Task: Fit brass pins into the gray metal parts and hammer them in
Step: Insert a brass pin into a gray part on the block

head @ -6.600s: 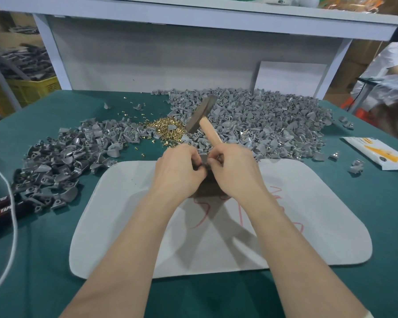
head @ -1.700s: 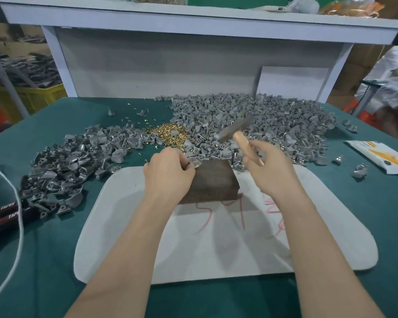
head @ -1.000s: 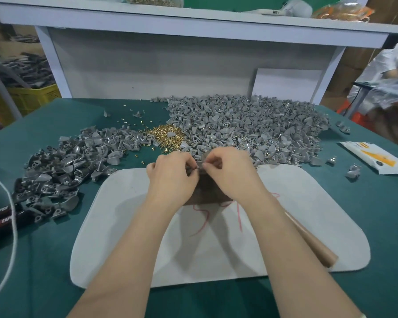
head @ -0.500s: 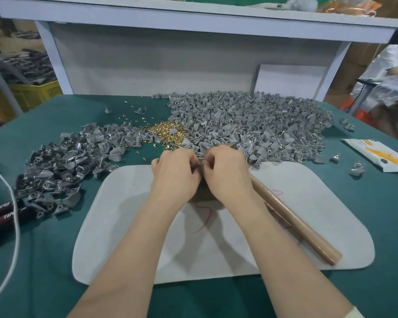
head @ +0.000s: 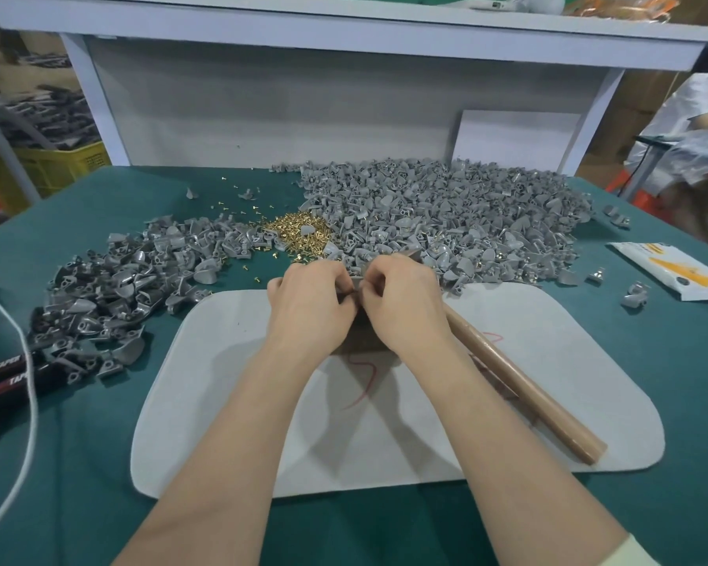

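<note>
Over the dark block (head: 362,339) on the white mat (head: 548,361), the left hand (head: 309,304) and right hand (head: 403,306) meet with fingers curled, pinching one gray part (head: 357,282) between their fingertips, near the brass pins (head: 299,234), while the hammer handle (head: 520,386) lies on the mat beside the right wrist.

Teal tablecloth (head: 99,463), white mat (head: 221,402) w/ red scribble (head: 364,386), gray parts (head: 446,214), gold pins (head: 295,232), tan handle (head: 528,394)

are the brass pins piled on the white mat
No, the brass pins lie on the green cloth beyond the white mat.
</note>
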A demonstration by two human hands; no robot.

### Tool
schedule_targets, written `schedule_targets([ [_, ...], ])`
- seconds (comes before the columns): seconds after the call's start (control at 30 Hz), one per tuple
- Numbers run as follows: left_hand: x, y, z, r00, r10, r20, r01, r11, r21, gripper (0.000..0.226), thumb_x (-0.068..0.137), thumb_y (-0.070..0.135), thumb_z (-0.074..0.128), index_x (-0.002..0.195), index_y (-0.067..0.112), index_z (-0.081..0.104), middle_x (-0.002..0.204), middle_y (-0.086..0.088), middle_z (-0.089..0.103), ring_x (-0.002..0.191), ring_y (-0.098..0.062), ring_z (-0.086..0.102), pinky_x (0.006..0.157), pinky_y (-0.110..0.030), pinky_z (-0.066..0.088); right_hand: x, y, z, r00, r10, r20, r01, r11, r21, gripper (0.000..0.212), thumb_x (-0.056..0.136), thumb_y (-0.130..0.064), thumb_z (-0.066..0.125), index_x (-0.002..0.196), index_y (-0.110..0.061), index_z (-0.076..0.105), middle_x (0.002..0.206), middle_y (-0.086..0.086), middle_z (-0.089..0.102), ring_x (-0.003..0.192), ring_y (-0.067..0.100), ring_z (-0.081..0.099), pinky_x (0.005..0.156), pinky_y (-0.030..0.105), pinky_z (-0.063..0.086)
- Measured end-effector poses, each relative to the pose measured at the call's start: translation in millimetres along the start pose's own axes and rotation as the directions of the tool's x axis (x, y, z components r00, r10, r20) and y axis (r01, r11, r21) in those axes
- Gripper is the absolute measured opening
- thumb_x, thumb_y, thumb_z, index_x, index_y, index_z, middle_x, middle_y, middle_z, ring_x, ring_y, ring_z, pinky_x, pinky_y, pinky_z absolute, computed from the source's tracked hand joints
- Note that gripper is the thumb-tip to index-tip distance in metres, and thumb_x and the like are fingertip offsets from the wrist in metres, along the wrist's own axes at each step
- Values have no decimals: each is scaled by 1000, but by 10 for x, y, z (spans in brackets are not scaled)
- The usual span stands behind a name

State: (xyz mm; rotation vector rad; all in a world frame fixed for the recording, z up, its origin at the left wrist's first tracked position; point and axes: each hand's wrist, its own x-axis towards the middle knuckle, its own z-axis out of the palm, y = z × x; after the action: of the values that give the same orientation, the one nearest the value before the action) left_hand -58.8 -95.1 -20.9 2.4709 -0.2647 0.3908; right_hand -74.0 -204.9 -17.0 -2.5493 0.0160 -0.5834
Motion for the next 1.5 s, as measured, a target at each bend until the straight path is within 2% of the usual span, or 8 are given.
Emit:
schedule_targets([
  [0.2,-1,-8,-7,1000,-3,-6,3,1000,12,14,86,28,63,75,30,55,82,13,53,105,-23,51,79,-31,21,49,123,-82,991,44,130,-59,992,113,13,90,-18,58,92,-16,72,96,3,70,95,21,61,87,31,46],
  [0.37,-2,0,-7,1000,-4,-11,4,1000,18,15,87,29,63,74,30,55,81,12,53,104,-23,52,80,-31,23,75,180,-129,992,45,117,-76,958,276,20,90,-6,56,97,-15,71,91,2,71,90,18,65,92,33,49],
  [0.47,2,-5,-11,1000,-3,-13,3,1000,18,15,87,27,63,76,30,54,82,11,51,105,-24,51,79,-31,23,63,171,-111,995,-18,101,-6,972,233,17,88,-10,61,98,-19,71,95,-2,70,91,13,64,91,24,47],
  [0.63,-6,3,-10,1000,4,1,-4,1000,15,12,87,25,61,78,30,56,87,9,57,107,-25,50,79,-31,22,64,147,-90,991,-85,103,71,988,136,11,87,-14,62,94,-16,70,95,2,69,91,19,62,88,37,48],
  [0.87,-11,-2,-18,1000,15,14,-15,1000,19,6,88,25,60,90,24,65,103,3,66,110,-26,48,82,-32,25,61,87,-33,996,-47,69,49,998,-29,14,89,-20,56,94,-17,68,100,5,64,96,22,57,85,32,45],
  [1.1,-16,23,-28,1000,9,20,-9,1000,20,7,87,22,59,82,27,58,98,1,66,108,-26,49,80,-32,25,22,50,-19,999,20,31,-21,999,24,17,89,-15,54,90,-12,71,98,6,67,94,24,58,87,32,42],
  [1.33,-19,20,-19,1000,16,14,-17,999,32,6,87,21,60,89,21,65,100,-1,67,107,-28,51,86,-35,34,13,29,-18,999,28,29,-29,999,17,15,90,-16,55,90,-13,69,102,6,66,97,25,57,87,31,42],
  [1.5,-16,26,-26,1000,7,22,-8,1000,29,3,87,23,60,86,23,64,99,1,67,108,-27,50,85,-34,33,26,51,-18,999,25,45,-26,1000,12,14,90,-17,56,91,-14,69,101,6,66,98,24,57,86,31,43],
])
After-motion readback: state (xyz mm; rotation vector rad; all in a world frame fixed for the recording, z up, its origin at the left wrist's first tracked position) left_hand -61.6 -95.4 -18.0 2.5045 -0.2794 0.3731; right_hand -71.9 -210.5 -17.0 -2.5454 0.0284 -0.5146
